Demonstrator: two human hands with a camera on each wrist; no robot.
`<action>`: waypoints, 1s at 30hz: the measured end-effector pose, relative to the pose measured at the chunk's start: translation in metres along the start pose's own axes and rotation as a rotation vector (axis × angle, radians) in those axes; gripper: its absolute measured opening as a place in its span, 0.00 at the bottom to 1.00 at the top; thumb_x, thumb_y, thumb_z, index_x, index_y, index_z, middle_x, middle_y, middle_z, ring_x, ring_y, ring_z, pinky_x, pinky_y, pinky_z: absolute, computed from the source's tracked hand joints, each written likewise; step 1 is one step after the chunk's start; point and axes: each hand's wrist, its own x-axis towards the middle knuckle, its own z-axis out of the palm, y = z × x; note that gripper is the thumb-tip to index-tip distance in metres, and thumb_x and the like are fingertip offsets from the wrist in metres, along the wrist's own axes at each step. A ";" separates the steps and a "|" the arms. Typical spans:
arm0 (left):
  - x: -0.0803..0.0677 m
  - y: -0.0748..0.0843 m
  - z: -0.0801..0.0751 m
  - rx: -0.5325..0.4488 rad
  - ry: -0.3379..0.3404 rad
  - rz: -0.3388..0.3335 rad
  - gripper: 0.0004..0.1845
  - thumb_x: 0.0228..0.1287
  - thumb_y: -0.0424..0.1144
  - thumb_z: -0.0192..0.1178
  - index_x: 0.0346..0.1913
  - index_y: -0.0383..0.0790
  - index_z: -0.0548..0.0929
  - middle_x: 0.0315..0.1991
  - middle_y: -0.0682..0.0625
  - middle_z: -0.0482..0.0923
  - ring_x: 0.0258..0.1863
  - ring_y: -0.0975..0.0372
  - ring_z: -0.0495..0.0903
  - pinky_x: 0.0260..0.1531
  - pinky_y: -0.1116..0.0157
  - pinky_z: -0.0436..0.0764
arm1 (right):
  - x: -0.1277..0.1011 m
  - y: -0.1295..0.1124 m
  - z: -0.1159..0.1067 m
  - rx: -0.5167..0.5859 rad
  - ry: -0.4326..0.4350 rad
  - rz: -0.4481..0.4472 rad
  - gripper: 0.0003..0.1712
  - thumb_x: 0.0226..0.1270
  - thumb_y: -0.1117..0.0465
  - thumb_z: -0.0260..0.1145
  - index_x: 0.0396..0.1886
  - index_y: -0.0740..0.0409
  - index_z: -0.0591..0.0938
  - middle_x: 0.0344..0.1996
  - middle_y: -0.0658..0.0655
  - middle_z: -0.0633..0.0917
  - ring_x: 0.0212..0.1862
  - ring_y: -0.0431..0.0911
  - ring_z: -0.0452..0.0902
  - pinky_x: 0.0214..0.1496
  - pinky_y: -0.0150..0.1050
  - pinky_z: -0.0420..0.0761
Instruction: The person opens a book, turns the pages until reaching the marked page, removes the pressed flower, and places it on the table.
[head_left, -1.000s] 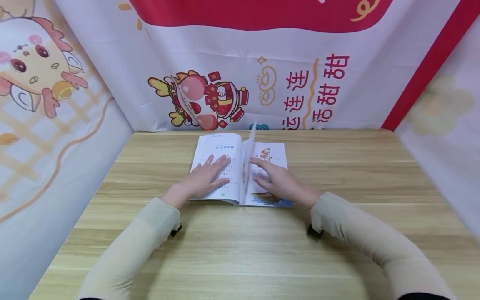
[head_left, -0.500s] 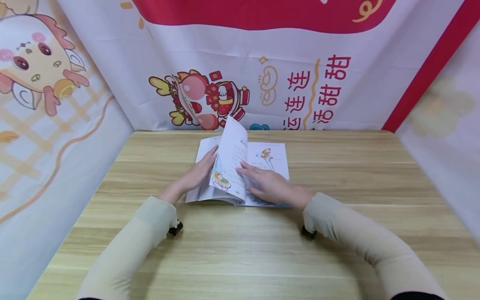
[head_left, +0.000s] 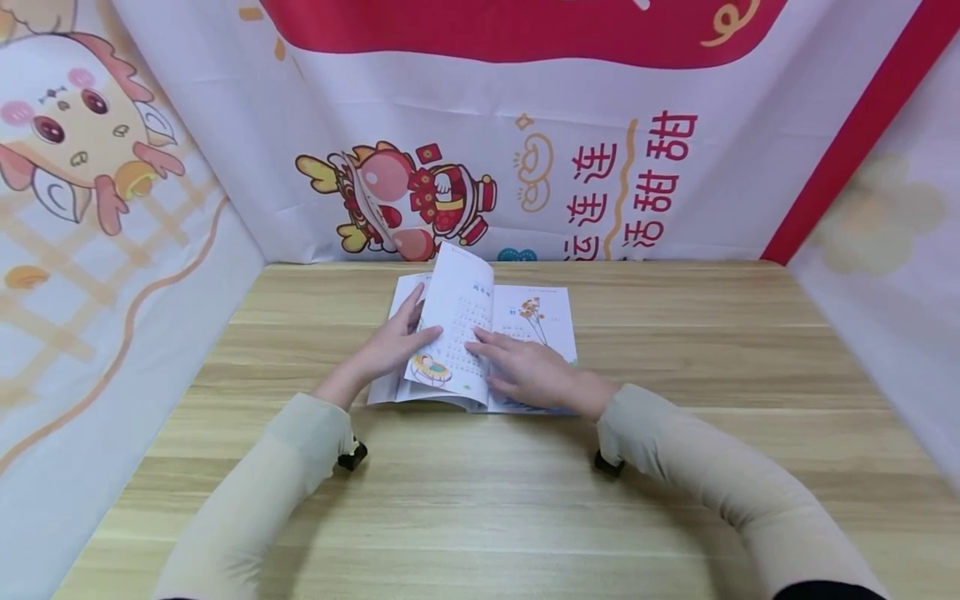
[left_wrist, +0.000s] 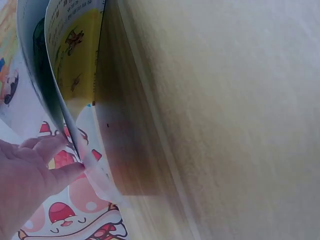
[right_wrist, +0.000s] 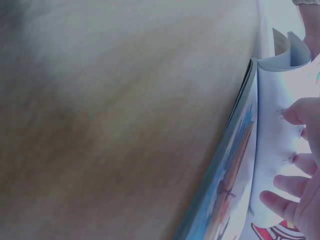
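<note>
An open book (head_left: 536, 312) with printed text and coloured drawings lies on the wooden table, one page (head_left: 450, 292) raised and curving over its left half. My left hand (head_left: 388, 343) pinches that page at its left edge, thumb on the printed side and fingers behind it. In the left wrist view the left hand (left_wrist: 35, 170) holds the sheet's edge between thumb and fingers. My right hand (head_left: 532, 367) lies across the spine, its extended fingers touching the raised page. Spread fingers (right_wrist: 285, 185) show over the white sheet in the right wrist view.
The wooden table (head_left: 480, 500) runs back to a white printed cloth (head_left: 420, 92) hanging upright behind the book. Another printed cloth (head_left: 90, 250) stands at the left side. Dark wrist devices (head_left: 352, 456) sit under both cuffs.
A page that stood near the spine has swung to the left. The left hand has gone from lying flat on the left page to pinching the raised page; the right hand has shifted left.
</note>
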 end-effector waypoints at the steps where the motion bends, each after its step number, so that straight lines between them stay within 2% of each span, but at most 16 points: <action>1: 0.000 0.000 0.000 0.007 0.013 0.012 0.47 0.78 0.46 0.57 0.84 0.47 0.35 0.82 0.38 0.44 0.80 0.48 0.49 0.77 0.51 0.52 | 0.000 -0.001 0.000 -0.001 0.000 0.001 0.37 0.77 0.51 0.63 0.81 0.48 0.64 0.80 0.55 0.58 0.73 0.54 0.67 0.68 0.50 0.74; 4: 0.000 0.000 0.001 0.067 0.044 0.045 0.48 0.75 0.41 0.61 0.84 0.46 0.39 0.83 0.41 0.41 0.80 0.50 0.47 0.76 0.53 0.54 | 0.000 -0.001 -0.001 -0.005 0.005 -0.007 0.36 0.77 0.52 0.64 0.80 0.49 0.65 0.80 0.56 0.59 0.73 0.55 0.67 0.68 0.50 0.75; 7: -0.002 0.003 0.002 0.206 0.047 0.066 0.46 0.74 0.40 0.62 0.84 0.45 0.45 0.83 0.43 0.37 0.81 0.50 0.44 0.77 0.51 0.52 | 0.000 -0.001 -0.001 -0.012 0.014 -0.021 0.35 0.76 0.53 0.64 0.79 0.51 0.67 0.79 0.57 0.61 0.73 0.55 0.68 0.67 0.49 0.75; 10: -0.004 0.005 0.003 0.362 0.023 0.075 0.40 0.76 0.42 0.60 0.83 0.44 0.53 0.83 0.43 0.35 0.81 0.49 0.41 0.77 0.46 0.49 | 0.000 0.000 -0.001 -0.018 0.012 -0.030 0.35 0.75 0.53 0.65 0.78 0.52 0.68 0.79 0.58 0.62 0.72 0.55 0.68 0.68 0.49 0.75; 15: -0.004 0.005 0.006 0.479 -0.031 0.092 0.30 0.79 0.43 0.55 0.79 0.42 0.65 0.83 0.44 0.41 0.80 0.47 0.46 0.76 0.46 0.51 | 0.000 0.002 -0.003 -0.021 -0.020 -0.025 0.36 0.76 0.52 0.65 0.79 0.50 0.67 0.79 0.56 0.61 0.73 0.54 0.67 0.68 0.50 0.75; 19: -0.004 0.005 0.008 0.566 -0.064 0.107 0.29 0.82 0.47 0.50 0.79 0.43 0.63 0.83 0.46 0.46 0.81 0.48 0.45 0.76 0.47 0.49 | 0.002 0.003 -0.007 -0.009 -0.043 -0.006 0.35 0.76 0.51 0.64 0.79 0.48 0.67 0.80 0.53 0.59 0.74 0.53 0.65 0.70 0.49 0.72; 24: -0.003 0.003 0.013 0.683 -0.078 0.087 0.33 0.82 0.56 0.45 0.82 0.46 0.58 0.83 0.47 0.47 0.81 0.46 0.43 0.75 0.41 0.50 | 0.003 0.003 -0.011 0.026 -0.065 0.013 0.34 0.78 0.52 0.62 0.79 0.46 0.67 0.80 0.53 0.59 0.75 0.53 0.63 0.72 0.51 0.70; 30: -0.003 0.008 0.018 0.809 -0.101 0.102 0.33 0.80 0.62 0.42 0.83 0.62 0.54 0.83 0.44 0.44 0.80 0.42 0.43 0.72 0.34 0.51 | 0.003 0.005 -0.018 0.070 -0.061 0.067 0.30 0.79 0.51 0.61 0.78 0.42 0.70 0.80 0.50 0.60 0.76 0.50 0.61 0.73 0.52 0.67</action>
